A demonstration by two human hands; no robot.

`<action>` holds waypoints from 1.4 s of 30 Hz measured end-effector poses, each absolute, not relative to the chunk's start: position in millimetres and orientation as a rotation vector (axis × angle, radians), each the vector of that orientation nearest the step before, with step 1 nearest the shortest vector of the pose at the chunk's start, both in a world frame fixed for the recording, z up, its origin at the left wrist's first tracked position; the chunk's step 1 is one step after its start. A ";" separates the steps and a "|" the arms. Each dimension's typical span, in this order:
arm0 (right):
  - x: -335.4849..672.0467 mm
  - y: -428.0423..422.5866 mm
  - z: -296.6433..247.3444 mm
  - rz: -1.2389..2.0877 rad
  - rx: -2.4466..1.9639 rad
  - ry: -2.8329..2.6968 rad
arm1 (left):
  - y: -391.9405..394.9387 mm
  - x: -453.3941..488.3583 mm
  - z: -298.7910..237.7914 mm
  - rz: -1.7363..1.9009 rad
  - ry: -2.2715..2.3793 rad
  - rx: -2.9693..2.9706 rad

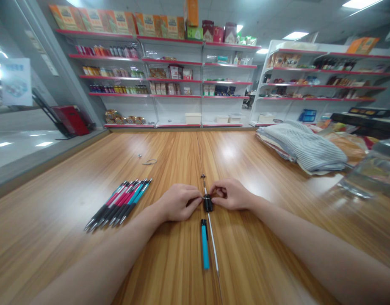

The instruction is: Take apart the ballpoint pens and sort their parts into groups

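Wooden tabletop [169, 262], stubby black part [208, 204], white rod [213, 243]

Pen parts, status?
Left hand, right hand at black pen piece. Teal barrel, white refill side by side on tabletop. Pen row off to the left, clear of hands.

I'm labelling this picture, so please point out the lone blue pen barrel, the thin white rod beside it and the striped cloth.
Blue pen barrel [205, 250]: head view, middle of its blue body.
White rod [213, 242]: head view, midway along its white lower part.
Striped cloth [304, 142]: head view, its upper surface.
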State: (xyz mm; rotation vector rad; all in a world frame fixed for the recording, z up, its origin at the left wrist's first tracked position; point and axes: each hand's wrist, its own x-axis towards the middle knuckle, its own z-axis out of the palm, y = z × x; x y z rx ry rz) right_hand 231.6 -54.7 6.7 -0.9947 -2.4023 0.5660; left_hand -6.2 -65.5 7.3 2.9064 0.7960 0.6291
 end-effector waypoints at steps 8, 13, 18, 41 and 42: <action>232.3 -54.9 7.4 0.550 -0.971 -2.428 | -65.6 -6.4 8.2 0.623 0.797 2.902; 231.9 -55.2 7.9 0.546 -0.962 -2.431 | -66.3 -5.9 8.5 0.636 0.801 2.908; 231.0 -56.6 9.5 0.550 -0.971 -2.427 | -65.6 -5.6 8.0 0.645 0.803 2.913; 232.0 -55.0 6.6 0.565 -0.985 -2.416 | -66.5 -4.9 10.0 0.631 0.789 2.905; 232.4 -54.7 6.3 0.570 -0.984 -2.414 | -66.6 -4.8 10.0 0.634 0.793 2.905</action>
